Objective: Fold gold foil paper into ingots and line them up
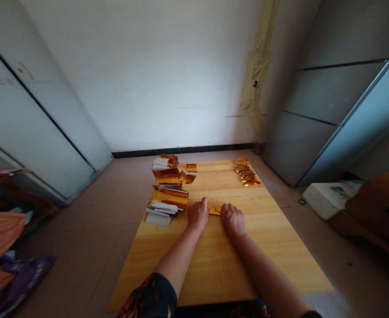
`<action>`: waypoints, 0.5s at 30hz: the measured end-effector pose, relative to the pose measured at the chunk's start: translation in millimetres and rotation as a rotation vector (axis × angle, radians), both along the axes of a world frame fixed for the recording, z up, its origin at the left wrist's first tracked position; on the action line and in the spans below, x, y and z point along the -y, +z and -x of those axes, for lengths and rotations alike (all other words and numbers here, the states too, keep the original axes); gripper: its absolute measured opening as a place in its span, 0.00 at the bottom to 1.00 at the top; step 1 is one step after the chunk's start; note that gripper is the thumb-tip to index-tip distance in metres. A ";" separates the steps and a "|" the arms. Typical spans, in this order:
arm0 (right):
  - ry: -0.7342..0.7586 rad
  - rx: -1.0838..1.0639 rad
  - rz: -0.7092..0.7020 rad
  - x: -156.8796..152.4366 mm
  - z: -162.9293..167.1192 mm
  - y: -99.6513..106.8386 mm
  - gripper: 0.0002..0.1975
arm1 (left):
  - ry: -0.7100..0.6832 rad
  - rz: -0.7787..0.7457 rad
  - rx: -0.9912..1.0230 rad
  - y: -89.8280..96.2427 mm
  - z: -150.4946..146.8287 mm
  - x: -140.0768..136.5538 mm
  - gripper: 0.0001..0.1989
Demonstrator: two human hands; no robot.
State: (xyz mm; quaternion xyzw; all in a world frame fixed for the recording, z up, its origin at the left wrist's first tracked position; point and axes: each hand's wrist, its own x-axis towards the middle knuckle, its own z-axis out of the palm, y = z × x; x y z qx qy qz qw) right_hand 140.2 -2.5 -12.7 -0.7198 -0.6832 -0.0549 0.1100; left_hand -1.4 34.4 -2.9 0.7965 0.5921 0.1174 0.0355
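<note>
A narrow strip of folded gold foil paper [215, 210] lies on the wooden table [221, 260] between my hands. My left hand [199, 214] closes on its left end, with the thumb raised on top. At the other end, my right hand [233, 219] has its fingers curled over the strip. Just left of my left hand are loose stacks of gold foil sheets [173, 198] with white-backed paper [159, 219] among them. Near the table's far right corner, several folded gold foil pieces [246, 172] stand in a row.
A pale wall [168, 88] rises behind the table. Grey cabinets [330, 97] stand at the right and a white cabinet [48, 101] at the left. On the floor to the right sits a white box [325, 201]. Orange and purple bags [22, 282] lie at the lower left.
</note>
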 end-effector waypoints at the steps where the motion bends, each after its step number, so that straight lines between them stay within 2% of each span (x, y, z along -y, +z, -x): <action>1: -0.004 0.005 -0.002 0.3 0.3 -0.3 0.10 | -0.006 0.005 -0.013 1.0 -0.6 -0.1 0.13; 15: -0.005 0.021 0.023 -1.2 -1.9 -1.0 0.09 | 0.003 -0.039 -0.103 -3.7 -5.4 -0.1 0.14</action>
